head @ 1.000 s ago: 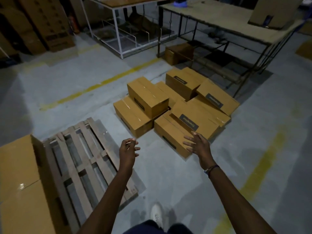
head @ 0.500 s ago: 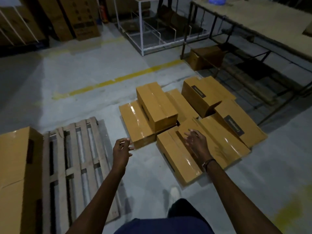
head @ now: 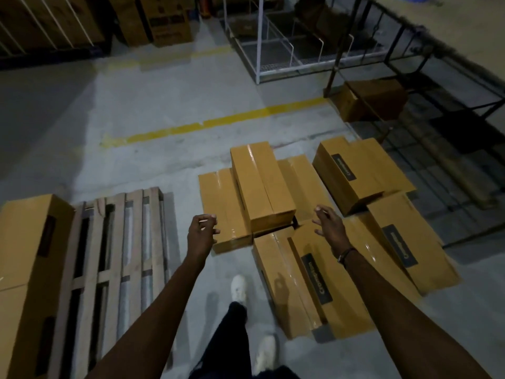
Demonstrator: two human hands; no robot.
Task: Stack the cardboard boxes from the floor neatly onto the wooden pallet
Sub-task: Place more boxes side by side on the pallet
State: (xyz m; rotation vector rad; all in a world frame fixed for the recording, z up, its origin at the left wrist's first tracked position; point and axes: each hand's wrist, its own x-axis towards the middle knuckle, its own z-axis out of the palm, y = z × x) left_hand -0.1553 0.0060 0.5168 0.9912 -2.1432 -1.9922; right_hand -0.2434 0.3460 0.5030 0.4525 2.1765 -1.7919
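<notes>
Cardboard boxes [head: 262, 184] lay in a loose heap on the grey floor [head: 153, 105] at the middle and right of the frame, some flat, one resting on top of two others, a couple tilted against their neighbours, several with a dark label on the side. My left hand [head: 201, 232] hung just left of the heap, beside the near corner of the flat box [head: 221, 203], fingers loosely curled and holding nothing. My right hand [head: 329, 224] hovered over the nearest labelled box [head: 328, 280], fingers spread and gripping nothing; I could not tell whether it touched the cardboard. The two hands were apart, with the heap's near edge between them. At the lower left sat the wooden pallet [head: 114, 255], its slats running away from me, and one long box [head: 27, 255] already lay on its left side. My white shoes [head: 238, 287] and dark trousers showed at the bottom centre. A yellow line [head: 213, 123] crossed the floor beyond the heap. A white wire rack [head: 287, 50] stood at the top centre, a dark-framed table [head: 451, 31] at the upper right with another box [head: 369, 101] beneath it, and more cartons [head: 164, 20] at the upper left
</notes>
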